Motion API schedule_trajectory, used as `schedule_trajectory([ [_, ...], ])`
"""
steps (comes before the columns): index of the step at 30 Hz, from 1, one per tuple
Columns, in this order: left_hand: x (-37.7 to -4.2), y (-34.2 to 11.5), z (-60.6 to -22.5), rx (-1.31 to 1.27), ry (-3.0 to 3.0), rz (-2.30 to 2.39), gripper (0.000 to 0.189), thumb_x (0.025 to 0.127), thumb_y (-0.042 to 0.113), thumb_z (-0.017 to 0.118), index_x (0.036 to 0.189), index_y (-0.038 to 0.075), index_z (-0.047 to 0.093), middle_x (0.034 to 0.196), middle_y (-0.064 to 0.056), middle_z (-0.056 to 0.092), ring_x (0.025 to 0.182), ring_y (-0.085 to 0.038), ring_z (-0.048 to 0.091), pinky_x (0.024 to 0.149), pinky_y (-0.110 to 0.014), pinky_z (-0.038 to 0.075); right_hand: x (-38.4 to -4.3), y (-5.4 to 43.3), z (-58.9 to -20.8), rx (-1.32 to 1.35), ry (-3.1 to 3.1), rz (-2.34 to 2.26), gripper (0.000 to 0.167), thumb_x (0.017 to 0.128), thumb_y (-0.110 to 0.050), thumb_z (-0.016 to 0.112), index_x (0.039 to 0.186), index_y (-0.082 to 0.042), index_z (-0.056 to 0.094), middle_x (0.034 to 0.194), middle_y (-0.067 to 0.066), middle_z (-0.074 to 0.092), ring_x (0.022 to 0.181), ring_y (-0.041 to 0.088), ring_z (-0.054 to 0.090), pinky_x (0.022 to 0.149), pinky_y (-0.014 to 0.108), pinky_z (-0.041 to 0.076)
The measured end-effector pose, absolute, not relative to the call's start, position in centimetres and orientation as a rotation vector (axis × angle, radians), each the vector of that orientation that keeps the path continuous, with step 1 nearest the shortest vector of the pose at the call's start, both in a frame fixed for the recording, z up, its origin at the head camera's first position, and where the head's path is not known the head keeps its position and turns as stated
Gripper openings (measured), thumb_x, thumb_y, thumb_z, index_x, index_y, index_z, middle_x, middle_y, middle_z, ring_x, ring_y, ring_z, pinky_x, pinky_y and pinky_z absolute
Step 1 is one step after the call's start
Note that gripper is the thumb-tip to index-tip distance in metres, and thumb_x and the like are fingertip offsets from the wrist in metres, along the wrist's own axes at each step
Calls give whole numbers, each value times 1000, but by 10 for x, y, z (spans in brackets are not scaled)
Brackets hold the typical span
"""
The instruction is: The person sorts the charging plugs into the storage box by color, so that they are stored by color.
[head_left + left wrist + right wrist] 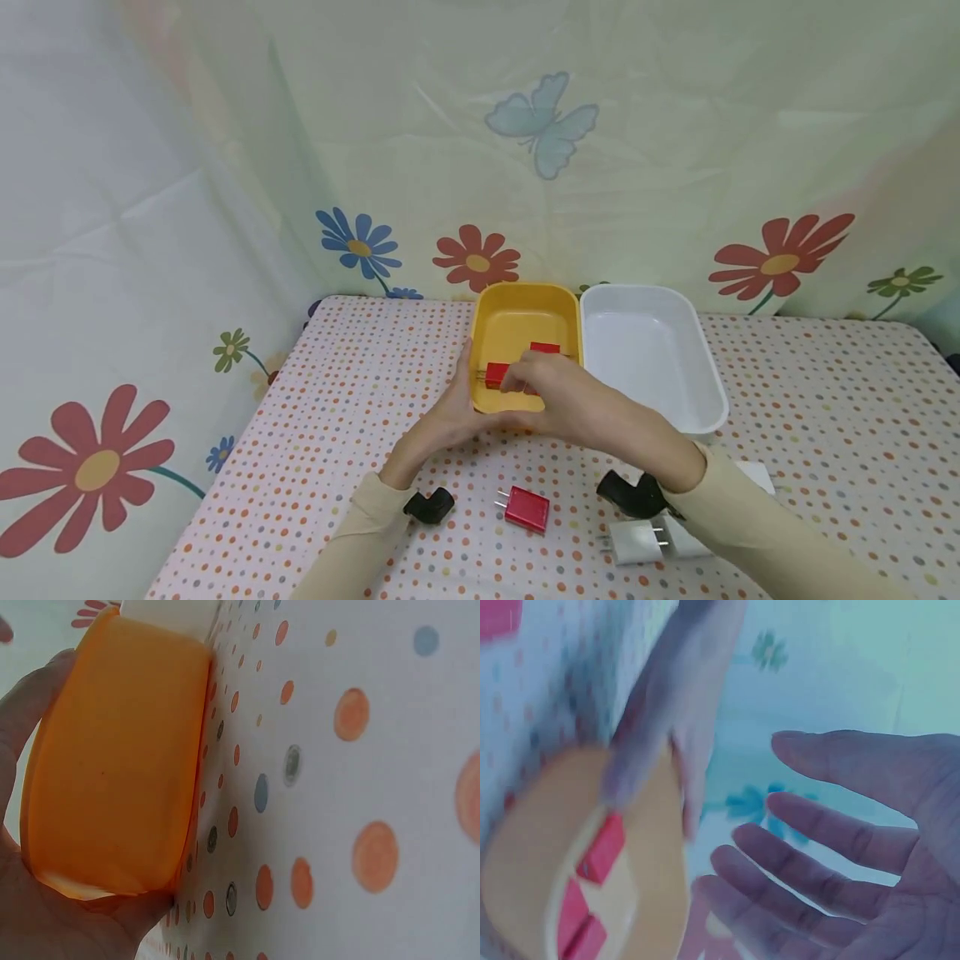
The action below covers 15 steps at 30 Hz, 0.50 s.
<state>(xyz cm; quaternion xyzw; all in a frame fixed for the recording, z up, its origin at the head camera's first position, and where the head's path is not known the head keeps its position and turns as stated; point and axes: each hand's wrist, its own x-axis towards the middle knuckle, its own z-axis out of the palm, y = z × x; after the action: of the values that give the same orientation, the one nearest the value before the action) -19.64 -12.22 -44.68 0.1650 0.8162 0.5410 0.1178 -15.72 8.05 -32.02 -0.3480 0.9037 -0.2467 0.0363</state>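
Fingers point(802, 868) of the right hand point(566, 392) look spread only in right wrist view; left hand point(453, 412) grips the yellow box point(517, 321) holding red chargers point(496, 376).

We note long, plain beige sleeves point(765, 525). We record a black, rounded fitting point(430, 506) beside each sleeve's end.

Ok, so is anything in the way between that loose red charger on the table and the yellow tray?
Yes. Between the red charger and the yellow tray, the left grip lies around the near-left corner, its thumb along the near side, and the right grip hangs over the tray's near-right part. Otherwise only spotted cloth shows.
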Motion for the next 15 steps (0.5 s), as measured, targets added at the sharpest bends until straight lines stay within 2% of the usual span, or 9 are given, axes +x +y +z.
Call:
schedule_trajectory([
  [4,-197,-123,-447,485,2383,1586,131,85,33,88,166,18,-14,162,-13,34,139,-28,47,115,-47,42,-130,79,-327,-1049,2699,-798,30,83,-15,90,107,-5,75,101,2,71,91,16,66,83,34,61],
  [8,-195,-122,-447,461,2392,1583,134,83,32,90,166,19,-13,168,-11,26,146,-27,40,120,-51,35,-111,78,-345,-923,2612,-804,40,82,-14,91,116,-3,74,116,7,70,103,22,67,89,41,60],
  [10,-195,-121,-447,446,2406,1582,135,82,34,91,167,20,-13,170,-9,25,148,-26,38,121,-52,33,-106,78,-358,-895,2592,-794,41,81,-13,92,116,-2,74,118,9,68,104,24,65,88,42,60],
  [15,-194,-118,-445,382,2454,1556,136,80,37,92,168,21,-11,172,-7,19,152,-27,30,122,-56,29,-93,76,-387,-841,2626,-712,45,77,-13,94,114,2,72,109,8,65,97,23,62,84,42,60],
])
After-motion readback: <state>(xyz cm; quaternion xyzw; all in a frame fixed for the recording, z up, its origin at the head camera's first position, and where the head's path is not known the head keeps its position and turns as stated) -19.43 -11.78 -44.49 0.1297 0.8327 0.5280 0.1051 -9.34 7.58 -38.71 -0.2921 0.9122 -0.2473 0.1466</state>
